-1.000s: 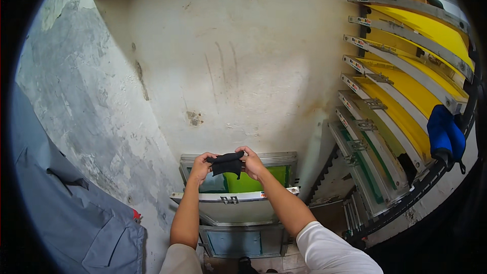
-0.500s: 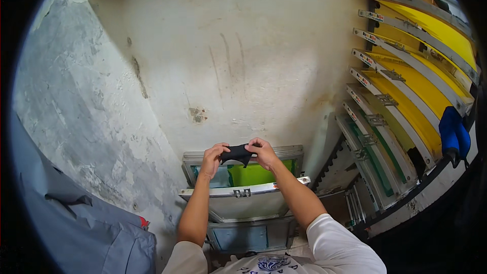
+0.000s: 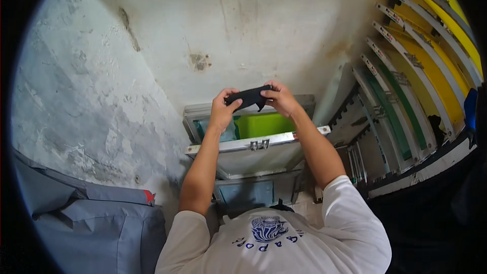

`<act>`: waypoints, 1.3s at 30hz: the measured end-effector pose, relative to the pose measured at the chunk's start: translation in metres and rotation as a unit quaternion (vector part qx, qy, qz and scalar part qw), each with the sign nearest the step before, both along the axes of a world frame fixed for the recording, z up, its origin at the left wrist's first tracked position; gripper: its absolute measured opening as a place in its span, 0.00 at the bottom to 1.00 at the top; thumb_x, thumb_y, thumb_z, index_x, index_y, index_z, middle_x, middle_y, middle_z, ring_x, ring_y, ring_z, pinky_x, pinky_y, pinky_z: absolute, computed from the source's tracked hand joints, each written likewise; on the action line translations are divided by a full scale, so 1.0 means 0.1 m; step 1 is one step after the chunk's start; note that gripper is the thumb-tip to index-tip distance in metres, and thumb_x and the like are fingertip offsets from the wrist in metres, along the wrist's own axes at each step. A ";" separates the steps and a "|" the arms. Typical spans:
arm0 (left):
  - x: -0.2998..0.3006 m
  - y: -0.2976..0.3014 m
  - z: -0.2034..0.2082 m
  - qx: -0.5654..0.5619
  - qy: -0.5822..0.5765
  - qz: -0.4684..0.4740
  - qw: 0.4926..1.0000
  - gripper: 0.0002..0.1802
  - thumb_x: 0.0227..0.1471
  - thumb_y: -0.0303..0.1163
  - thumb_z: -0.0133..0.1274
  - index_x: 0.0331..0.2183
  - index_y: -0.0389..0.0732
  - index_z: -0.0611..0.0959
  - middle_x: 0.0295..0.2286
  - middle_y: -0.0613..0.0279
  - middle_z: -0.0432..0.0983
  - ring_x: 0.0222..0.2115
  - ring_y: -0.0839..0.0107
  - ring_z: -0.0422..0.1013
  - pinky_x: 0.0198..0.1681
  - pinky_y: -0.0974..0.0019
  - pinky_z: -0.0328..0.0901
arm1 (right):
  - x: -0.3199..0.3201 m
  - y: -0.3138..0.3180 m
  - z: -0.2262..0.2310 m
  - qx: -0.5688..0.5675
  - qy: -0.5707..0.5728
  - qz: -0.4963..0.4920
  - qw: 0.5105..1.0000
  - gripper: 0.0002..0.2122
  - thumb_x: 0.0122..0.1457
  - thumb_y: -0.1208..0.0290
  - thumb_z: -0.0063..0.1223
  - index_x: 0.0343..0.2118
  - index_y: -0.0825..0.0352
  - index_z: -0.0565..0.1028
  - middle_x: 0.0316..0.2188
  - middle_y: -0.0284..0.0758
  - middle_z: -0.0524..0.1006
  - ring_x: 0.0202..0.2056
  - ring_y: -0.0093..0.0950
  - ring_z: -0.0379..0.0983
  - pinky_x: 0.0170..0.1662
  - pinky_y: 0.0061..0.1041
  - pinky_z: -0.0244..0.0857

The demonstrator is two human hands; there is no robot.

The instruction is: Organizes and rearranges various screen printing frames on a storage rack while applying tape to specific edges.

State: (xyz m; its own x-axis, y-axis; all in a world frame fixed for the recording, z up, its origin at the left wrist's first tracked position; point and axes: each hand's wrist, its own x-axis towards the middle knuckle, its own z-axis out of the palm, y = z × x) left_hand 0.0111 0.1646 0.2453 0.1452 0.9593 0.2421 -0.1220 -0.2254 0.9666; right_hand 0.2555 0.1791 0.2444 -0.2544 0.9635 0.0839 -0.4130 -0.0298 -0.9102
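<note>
A small piece of black cloth (image 3: 249, 98) is stretched between my two hands, with one corner drooping below. My left hand (image 3: 222, 110) pinches its left end, thumb in front. At the other end, my right hand (image 3: 282, 100) grips the cloth between thumb and fingers. Both arms reach forward over a metal-edged frame (image 3: 238, 144) with a small clasp on its front bar. Behind that bar, beneath the cloth, shows a lime-green panel (image 3: 264, 126). What exactly the black cloth is, I cannot tell.
On the right, a rack holds several metal frames (image 3: 413, 61) with yellow and green sheets. Something blue (image 3: 471, 109) hangs at its edge. Grey fabric (image 3: 101, 223) hangs at lower left beside a peeling wall (image 3: 91, 96). Another frame with a bluish panel (image 3: 246, 193) stands nearer me.
My view has tilted downward, so more of my shirt shows. Both hands sit higher in the picture, still holding the black cloth, which now appears turned flatter and wider.
</note>
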 end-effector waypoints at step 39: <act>-0.10 -0.36 -0.08 0.036 -0.031 -0.104 0.993 0.29 0.44 0.04 0.43 0.48 0.34 0.78 0.48 0.51 0.81 0.49 0.65 0.76 0.56 0.67 0.68 | -0.23 -0.53 -0.13 0.051 -0.236 0.028 0.970 0.04 0.61 0.73 0.65 0.36 0.66 0.81 0.25 0.24 0.78 0.27 0.15 0.72 0.32 0.19 0.65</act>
State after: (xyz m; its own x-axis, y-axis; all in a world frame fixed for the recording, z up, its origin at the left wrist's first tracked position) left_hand 0.0007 0.1281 0.2375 0.3204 0.8903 0.3235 -0.2320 -0.2574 0.9380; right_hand 0.2326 0.1265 0.2317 -0.3397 0.9397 0.0395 0.0495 0.0598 -0.9970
